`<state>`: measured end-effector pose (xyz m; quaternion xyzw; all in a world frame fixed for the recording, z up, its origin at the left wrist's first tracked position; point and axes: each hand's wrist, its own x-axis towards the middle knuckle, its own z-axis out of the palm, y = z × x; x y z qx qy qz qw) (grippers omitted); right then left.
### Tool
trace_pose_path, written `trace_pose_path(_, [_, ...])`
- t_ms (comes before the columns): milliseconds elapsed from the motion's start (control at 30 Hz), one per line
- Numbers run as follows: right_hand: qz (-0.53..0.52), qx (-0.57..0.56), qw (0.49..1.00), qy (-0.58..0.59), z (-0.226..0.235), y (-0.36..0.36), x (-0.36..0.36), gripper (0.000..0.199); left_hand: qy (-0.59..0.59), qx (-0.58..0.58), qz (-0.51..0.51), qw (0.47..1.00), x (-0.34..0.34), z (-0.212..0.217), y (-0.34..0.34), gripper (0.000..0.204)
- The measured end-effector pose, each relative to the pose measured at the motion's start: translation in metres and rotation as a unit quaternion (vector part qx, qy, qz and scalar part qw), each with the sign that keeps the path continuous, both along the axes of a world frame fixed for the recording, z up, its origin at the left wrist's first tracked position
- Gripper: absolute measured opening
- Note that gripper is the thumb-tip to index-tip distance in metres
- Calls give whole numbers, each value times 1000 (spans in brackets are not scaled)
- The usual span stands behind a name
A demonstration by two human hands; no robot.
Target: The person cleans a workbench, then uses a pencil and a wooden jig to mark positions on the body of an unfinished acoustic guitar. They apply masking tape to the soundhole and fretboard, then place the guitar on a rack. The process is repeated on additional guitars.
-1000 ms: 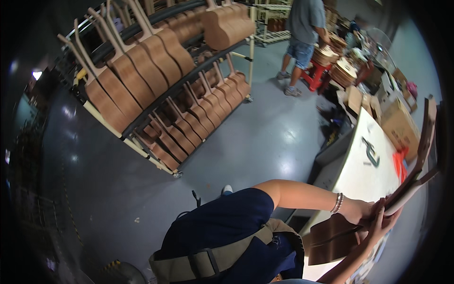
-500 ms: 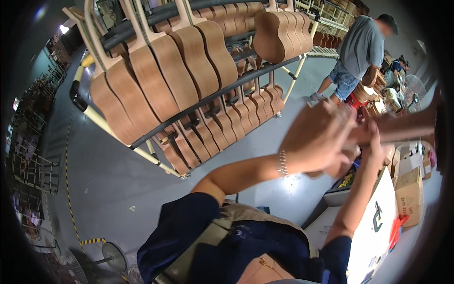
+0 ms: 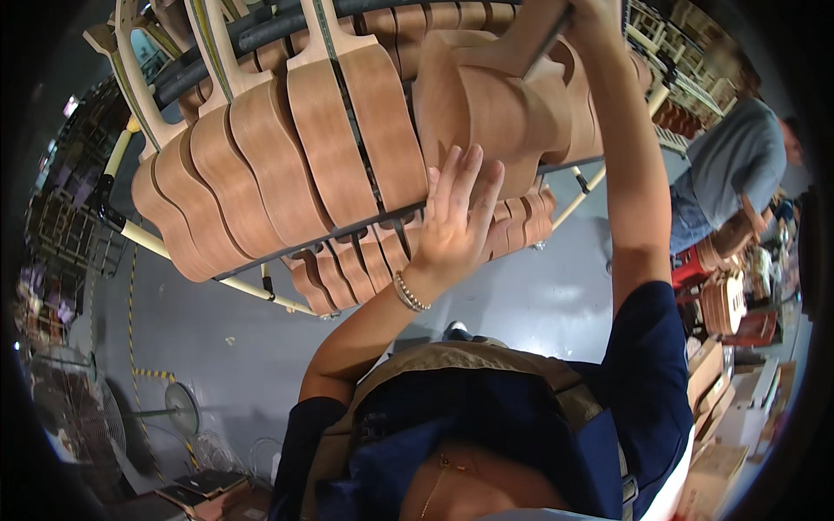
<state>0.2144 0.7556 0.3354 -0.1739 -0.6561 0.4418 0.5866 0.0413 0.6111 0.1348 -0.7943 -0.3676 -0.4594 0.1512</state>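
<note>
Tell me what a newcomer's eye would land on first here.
Probably the row of bare-wood guitars lined up on the rack across the upper left and middle. Next comes the person's left grip, spread open near the centre before an unfinished guitar, whose neck the right grip seems to hold at the top edge. At the right stands a co-worker in a grey shirt.

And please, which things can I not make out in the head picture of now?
In the head view:
Right hand: cut off by the upper edge, so its grip is unclear.
Guitar neck: its far end is beyond the same edge.
Left hand: it covers the spot where it may touch the guitar body.
Lower guitar bodies: partly hidden by the upper row.
</note>
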Motion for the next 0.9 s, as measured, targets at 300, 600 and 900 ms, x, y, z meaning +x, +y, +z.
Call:
trace_pose_path(300, [92, -81, 992, -8, 13, 126, -76, 35, 110, -35, 185, 976, 27, 17, 111, 76])
trace_pose_path(600, [-346, 290, 878, -162, -61, 239, -111, 65, 166, -76, 230, 956, 34, -11, 165, 70])
trace_pose_path(900, [-656, 0, 715, -242, -53, 279, 141, 65, 196, -88, 253, 943, 28, -13, 161, 64])
